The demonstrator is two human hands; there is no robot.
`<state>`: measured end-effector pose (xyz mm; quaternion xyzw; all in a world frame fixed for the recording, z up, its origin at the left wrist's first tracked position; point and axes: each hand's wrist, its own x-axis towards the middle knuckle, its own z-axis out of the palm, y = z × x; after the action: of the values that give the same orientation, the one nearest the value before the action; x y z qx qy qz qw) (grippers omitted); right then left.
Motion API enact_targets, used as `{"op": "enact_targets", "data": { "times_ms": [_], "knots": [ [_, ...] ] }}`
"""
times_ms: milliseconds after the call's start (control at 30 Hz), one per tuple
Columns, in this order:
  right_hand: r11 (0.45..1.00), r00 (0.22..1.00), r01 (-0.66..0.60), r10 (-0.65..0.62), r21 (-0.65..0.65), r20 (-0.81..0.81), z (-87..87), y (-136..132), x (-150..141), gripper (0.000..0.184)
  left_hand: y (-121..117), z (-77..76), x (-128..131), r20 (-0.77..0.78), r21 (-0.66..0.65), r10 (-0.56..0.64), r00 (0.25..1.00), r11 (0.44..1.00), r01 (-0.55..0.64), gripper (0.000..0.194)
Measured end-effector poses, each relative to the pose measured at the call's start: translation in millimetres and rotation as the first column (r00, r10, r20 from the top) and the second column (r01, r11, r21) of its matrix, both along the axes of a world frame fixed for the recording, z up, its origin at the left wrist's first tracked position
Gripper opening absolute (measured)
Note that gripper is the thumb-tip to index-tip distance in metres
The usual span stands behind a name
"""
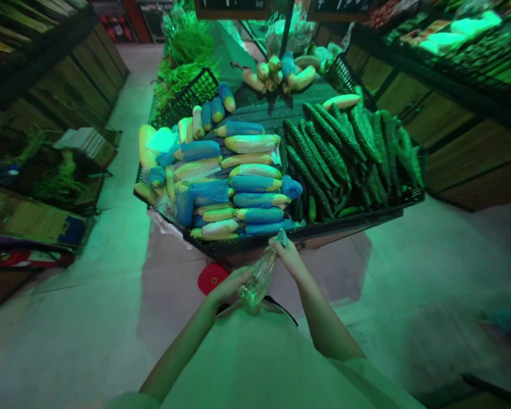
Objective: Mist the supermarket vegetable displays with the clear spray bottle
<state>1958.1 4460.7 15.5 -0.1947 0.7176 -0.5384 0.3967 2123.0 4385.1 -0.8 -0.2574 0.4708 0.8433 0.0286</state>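
Observation:
A clear plastic bag (259, 275) stretches between my two hands in front of my body. My right hand (284, 253) pinches its gathered upper end, from which a small pale tip pokes up. Lower down, the fingers of my left hand (236, 281) are closed on the bag's side. I cannot make out anything inside it. Just beyond my hands, long pale vegetables, several in blue foam netting (255, 199), lie on the display stand (319, 230). Dark green, bumpy cucumbers (323, 153) are heaped on its right side.
Leafy greens (187, 51) and stubby root vegetables (276, 76) sit at the back of the stand. A red round object (213, 278) is low near my left hand. Wooden-sided shelves (447, 125) flank the aisle, and a white box (85, 145) stands at left.

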Motion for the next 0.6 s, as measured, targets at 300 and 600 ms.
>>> {"op": "enact_targets", "data": {
  "times_ms": [300, 600],
  "knots": [
    [0.947, 0.973, -0.147, 0.190, -0.284, 0.132, 24.7, -38.8, 18.0, 0.029, 9.0, 16.1, 19.4, -0.005, 0.037, 0.260, 0.966, 0.965, -0.260, 0.038],
    [0.933, 0.945, -0.204, 0.267, -0.296, 0.188, 35.5, -50.4, 26.7, 0.025, -4.9, 18.8, 34.7, 0.038, 0.057, 0.249, 0.968, 0.966, -0.251, 0.037]
  ]
}}
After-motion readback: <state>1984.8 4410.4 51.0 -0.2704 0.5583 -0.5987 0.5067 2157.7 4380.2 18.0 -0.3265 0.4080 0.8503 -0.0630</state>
